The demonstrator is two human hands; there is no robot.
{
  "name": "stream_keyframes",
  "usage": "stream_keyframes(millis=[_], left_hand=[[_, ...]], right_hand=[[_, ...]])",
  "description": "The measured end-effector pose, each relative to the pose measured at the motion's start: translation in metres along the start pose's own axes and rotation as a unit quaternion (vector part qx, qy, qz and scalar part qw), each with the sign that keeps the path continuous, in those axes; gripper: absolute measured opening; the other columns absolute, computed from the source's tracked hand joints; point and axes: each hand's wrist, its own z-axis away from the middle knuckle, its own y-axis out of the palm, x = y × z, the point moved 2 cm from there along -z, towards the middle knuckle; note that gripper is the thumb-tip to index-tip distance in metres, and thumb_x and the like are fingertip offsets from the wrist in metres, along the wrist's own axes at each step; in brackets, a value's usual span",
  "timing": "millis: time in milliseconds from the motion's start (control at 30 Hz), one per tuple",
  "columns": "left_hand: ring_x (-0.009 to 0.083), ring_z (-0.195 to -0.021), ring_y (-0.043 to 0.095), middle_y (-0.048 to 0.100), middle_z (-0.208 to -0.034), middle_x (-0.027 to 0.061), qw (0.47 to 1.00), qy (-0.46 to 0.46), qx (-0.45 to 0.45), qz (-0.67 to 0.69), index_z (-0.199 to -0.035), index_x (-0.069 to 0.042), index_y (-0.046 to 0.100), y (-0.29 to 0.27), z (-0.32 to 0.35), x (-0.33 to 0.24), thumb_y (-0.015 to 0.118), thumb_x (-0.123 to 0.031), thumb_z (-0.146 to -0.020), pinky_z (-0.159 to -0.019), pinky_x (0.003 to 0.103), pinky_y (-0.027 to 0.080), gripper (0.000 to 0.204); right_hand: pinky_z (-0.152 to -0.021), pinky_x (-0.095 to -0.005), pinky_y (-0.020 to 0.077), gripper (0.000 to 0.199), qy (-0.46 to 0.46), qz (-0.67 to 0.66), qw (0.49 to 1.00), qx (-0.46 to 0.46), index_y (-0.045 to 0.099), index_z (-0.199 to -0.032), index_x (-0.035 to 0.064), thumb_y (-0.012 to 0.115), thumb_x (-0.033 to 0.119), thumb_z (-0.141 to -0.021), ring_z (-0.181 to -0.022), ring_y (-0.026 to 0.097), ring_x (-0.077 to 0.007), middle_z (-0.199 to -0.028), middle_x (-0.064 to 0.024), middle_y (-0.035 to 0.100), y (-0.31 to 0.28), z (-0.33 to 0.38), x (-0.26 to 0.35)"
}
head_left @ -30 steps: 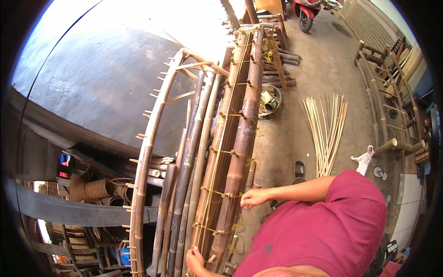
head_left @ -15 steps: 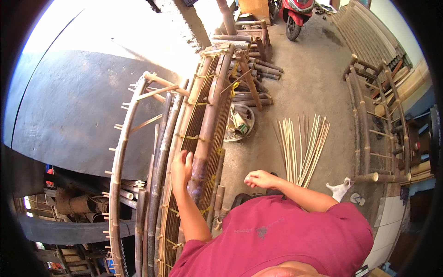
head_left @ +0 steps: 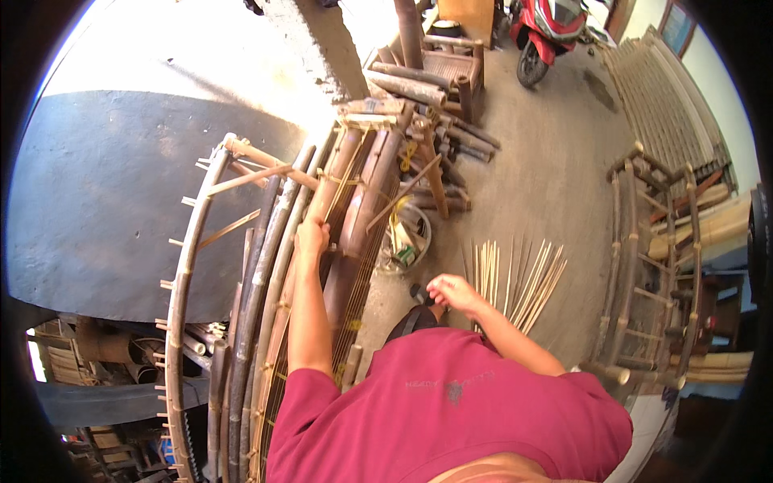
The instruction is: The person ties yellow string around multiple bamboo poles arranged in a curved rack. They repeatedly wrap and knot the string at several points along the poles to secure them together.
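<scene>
My left hand (head_left: pixel 312 235) rests on a long bamboo frame (head_left: pixel 358 213) at left of the middle, fingers curled in at its left pole. A thin pale strip (head_left: pixel 345 179) runs along the frame beyond that hand; whether the fingers grip it is hard to see. Dark thin strips stretch lengthwise between the frame's poles, with yellow ties here and there. My right hand (head_left: pixel 452 291) hovers right of the frame, fingers curled closed, its palm hidden. Just past it, a fan of thin bamboo sticks (head_left: pixel 527 278) lies on the floor.
A curved bamboo piece with pegs (head_left: pixel 185 274) and upright poles (head_left: pixel 262 274) stand to the left. Beyond the frame are a basin (head_left: pixel 415 233), stacked bamboo lengths (head_left: pixel 471 141) and a bamboo chair (head_left: pixel 451 68). Another bamboo frame (head_left: pixel 632 266) stands right; a red motorbike (head_left: pixel 547 32) is far off.
The view has shifted. My left hand has reached farther along the bamboo frame, and its fingers, looser before, are now curled down onto it. My right hand stays curled beside the frame.
</scene>
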Motion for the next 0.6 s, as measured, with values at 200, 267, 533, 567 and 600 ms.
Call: stream_keyframes(millis=[200, 267, 533, 567, 600], left_hand=[[0.0407, -0.086, 0.066, 0.067, -0.088, 0.0234, 0.987, 0.002, -0.082, 0.137, -0.096, -0.006, 0.073, 0.02, -0.053, -0.027, 0.063, -0.024, -0.089, -0.076, 0.046, 0.051, 0.022], [0.0408, -0.085, 0.066, 0.068, -0.087, 0.0232, 0.991, -0.016, -0.067, 0.112, -0.095, -0.006, 0.073, 0.017, -0.057, -0.041, 0.062, -0.023, -0.089, -0.077, 0.045, 0.051, 0.022], [0.042, -0.09, 0.065, 0.069, -0.091, 0.0222, 0.991, -0.065, -0.064, 0.096, -0.103, -0.008, 0.068, 0.045, -0.07, -0.056, 0.057, -0.023, -0.091, -0.083, 0.049, 0.049, 0.022], [0.0428, -0.09, 0.064, 0.069, -0.09, 0.0221, 0.987, -0.052, -0.102, 0.116, -0.106, -0.01, 0.066, 0.056, -0.072, -0.056, 0.057, -0.024, -0.091, -0.084, 0.05, 0.049, 0.022], [0.0431, -0.09, 0.064, 0.069, -0.091, 0.0221, 0.989, -0.085, -0.079, 0.087, -0.109, -0.011, 0.063, 0.057, -0.075, -0.064, 0.057, -0.024, -0.091, -0.084, 0.05, 0.049, 0.023]], right_hand=[[-0.068, -0.0238, 0.0486, 0.026, 0.051, 0.064, 0.993, 0.085, 0.065, -0.104, 0.0057, 0.049, 0.026, -0.102, -0.076, 0.056, -0.0079, -0.089, -0.0008, 0.063, -0.023, -0.072, 0.048], [-0.069, -0.0234, 0.0482, 0.026, 0.042, 0.097, 0.99, 0.095, 0.065, -0.103, 0.004, 0.049, 0.025, -0.102, -0.077, 0.056, -0.0083, -0.09, -0.0018, 0.063, -0.025, -0.106, 0.07], [-0.073, -0.0267, 0.0499, 0.025, 0.112, -0.071, 0.977, 0.166, 0.065, -0.104, 0.0056, 0.053, 0.027, -0.099, -0.077, 0.059, -0.0116, -0.089, -0.0026, 0.065, 0.011, -0.216, 0.163], [-0.073, -0.0277, 0.05, 0.024, 0.193, -0.2, 0.951, 0.134, 0.066, -0.102, 0.008, 0.054, 0.029, -0.098, -0.076, 0.06, -0.0124, -0.088, -0.002, 0.065, 0.017, -0.217, 0.179], [-0.074, -0.0291, 0.0498, 0.021, 0.221, -0.355, 0.898, 0.139, 0.064, -0.095, 0.013, 0.058, 0.033, -0.094, -0.075, 0.06, -0.0129, -0.084, 0.0, 0.064, 0.015, -0.231, 0.177]])
